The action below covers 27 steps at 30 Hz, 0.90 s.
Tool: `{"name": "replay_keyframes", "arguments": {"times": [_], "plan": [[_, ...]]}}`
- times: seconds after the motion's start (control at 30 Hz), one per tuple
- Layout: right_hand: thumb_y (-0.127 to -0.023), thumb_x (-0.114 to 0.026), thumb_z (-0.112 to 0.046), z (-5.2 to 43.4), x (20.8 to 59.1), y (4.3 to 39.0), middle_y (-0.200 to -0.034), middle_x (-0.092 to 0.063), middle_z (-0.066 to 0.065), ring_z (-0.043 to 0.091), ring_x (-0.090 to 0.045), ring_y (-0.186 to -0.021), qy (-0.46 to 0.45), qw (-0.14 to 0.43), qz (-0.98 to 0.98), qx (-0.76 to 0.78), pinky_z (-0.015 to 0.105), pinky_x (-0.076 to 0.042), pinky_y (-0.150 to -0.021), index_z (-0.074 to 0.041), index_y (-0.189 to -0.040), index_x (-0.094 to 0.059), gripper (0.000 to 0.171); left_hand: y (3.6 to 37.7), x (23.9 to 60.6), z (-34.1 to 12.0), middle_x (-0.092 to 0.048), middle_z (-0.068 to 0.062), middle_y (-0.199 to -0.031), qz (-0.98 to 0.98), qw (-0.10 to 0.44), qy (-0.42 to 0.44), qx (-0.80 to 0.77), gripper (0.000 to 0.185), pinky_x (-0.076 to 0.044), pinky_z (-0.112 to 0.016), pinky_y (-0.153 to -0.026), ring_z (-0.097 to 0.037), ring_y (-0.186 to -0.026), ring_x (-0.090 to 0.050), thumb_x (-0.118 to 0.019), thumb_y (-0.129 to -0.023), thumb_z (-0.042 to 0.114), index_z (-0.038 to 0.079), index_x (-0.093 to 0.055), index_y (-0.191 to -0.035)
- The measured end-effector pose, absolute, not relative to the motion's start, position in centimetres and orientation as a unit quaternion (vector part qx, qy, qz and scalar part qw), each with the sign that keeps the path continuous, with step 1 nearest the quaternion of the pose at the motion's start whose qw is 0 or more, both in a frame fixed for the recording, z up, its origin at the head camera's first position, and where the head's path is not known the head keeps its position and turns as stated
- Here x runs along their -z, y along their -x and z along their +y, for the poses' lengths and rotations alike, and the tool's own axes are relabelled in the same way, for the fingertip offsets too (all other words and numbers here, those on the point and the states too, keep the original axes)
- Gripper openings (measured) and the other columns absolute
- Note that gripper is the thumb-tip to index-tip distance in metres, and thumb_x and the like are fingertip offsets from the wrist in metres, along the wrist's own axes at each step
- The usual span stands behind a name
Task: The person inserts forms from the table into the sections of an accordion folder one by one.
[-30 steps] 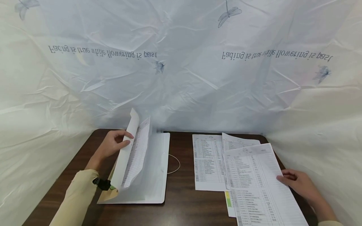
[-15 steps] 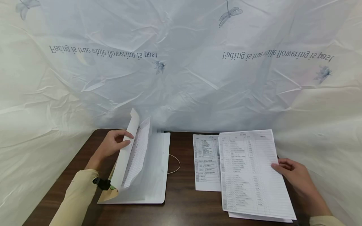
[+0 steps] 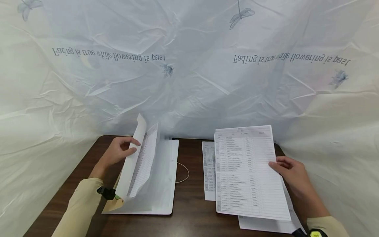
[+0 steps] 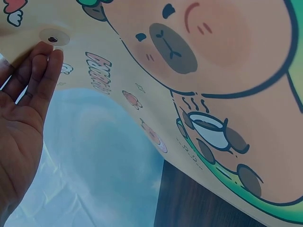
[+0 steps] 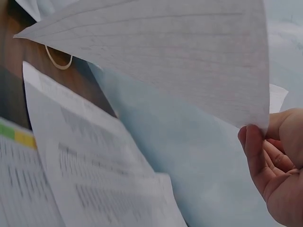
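On the left of the head view lies an open document folder (image 3: 164, 187). My left hand (image 3: 116, 153) pinches the edge of its raised cover (image 3: 130, 168). Cartoon animal art covers the outside of this cover (image 4: 227, 56) in the left wrist view, where the fingertips sit beside a small round fastener (image 4: 53, 38). A printed sheet (image 3: 145, 161) stands tilted inside the folder. Over at the right, my right hand (image 3: 293, 172) pinches the right edge of a printed table sheet (image 3: 245, 174). In the right wrist view the held sheet (image 5: 180, 61) is raised above other papers.
Beneath the held sheet, two printed sheets show partly: one at the left (image 3: 209, 174), another at the lower right (image 3: 263, 224). A pale elastic cord (image 3: 186, 172) loops from the folder onto the dark wooden table (image 3: 189, 210). White printed sheeting (image 3: 192, 98) hangs around the table.
My right hand has carried the printed sheet leftward and away from me, over the left-hand paper. The left hand and the folder cover have stayed in place.
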State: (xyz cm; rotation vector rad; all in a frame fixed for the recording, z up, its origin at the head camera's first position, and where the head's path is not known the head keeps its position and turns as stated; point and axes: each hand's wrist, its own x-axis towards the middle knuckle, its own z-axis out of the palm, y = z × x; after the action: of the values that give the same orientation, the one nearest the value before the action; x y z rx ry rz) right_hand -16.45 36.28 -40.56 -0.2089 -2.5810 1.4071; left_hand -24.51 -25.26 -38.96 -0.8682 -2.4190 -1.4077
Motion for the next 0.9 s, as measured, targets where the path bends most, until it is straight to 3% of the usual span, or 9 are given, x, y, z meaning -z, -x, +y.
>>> {"name": "replay_keyframes", "arguments": {"times": [0.2, 0.37, 0.53, 0.9], "plan": [[-0.095, -0.074, -0.029, 33.9, 39.6, 17.2, -0.090, -0.067, -0.007, 0.009, -0.065, -0.077, 0.036, 0.114, -0.861, -0.494, 0.022, -0.054, -0.069, 0.006, -0.123, -0.062, 0.046, 24.4, 38.9, -25.2, -0.058, -0.003, -0.077, -0.818, 0.104, 0.299, 0.481, 0.016, -0.047, -0.026, -0.056, -0.004, -0.059, -0.048, -0.067, -0.088, -0.009, -0.005, -0.072, -0.103], [-0.095, -0.075, -0.026, 31.9, 39.3, 18.0, -0.095, -0.069, 0.005, 0.011, -0.066, -0.079, 0.005, 0.120, -0.859, -0.498, 0.022, -0.054, -0.071, 0.006, -0.122, -0.064, 0.043, 24.4, 39.0, -25.2, -0.048, -0.005, -0.067, -0.819, 0.106, 0.297, 0.479, 0.016, -0.041, -0.026, -0.053, -0.003, -0.056, -0.040, -0.068, -0.088, -0.008, -0.004, -0.073, -0.102], [-0.095, -0.075, -0.027, 30.2, 39.3, 18.9, -0.100, -0.069, 0.013, 0.014, -0.067, -0.080, -0.008, 0.109, -0.853, -0.510, 0.025, -0.055, -0.070, 0.005, -0.122, -0.065, 0.042, 24.4, 39.1, -25.2, -0.052, -0.002, -0.070, -0.818, 0.109, 0.298, 0.480, 0.016, -0.043, -0.027, -0.054, -0.003, -0.056, -0.042, -0.067, -0.087, -0.009, -0.005, -0.073, -0.102], [-0.094, -0.075, -0.022, 27.1, 38.9, 20.4, -0.099, -0.072, 0.010, 0.013, -0.069, -0.084, -0.020, 0.087, -0.825, -0.558, 0.025, -0.055, -0.075, 0.006, -0.122, -0.066, 0.041, 24.4, 39.0, -25.1, -0.056, 0.004, -0.072, -0.823, 0.113, 0.296, 0.471, 0.017, -0.043, -0.027, -0.054, -0.004, -0.057, -0.044, -0.067, -0.087, -0.009, -0.007, -0.073, -0.102]]}}
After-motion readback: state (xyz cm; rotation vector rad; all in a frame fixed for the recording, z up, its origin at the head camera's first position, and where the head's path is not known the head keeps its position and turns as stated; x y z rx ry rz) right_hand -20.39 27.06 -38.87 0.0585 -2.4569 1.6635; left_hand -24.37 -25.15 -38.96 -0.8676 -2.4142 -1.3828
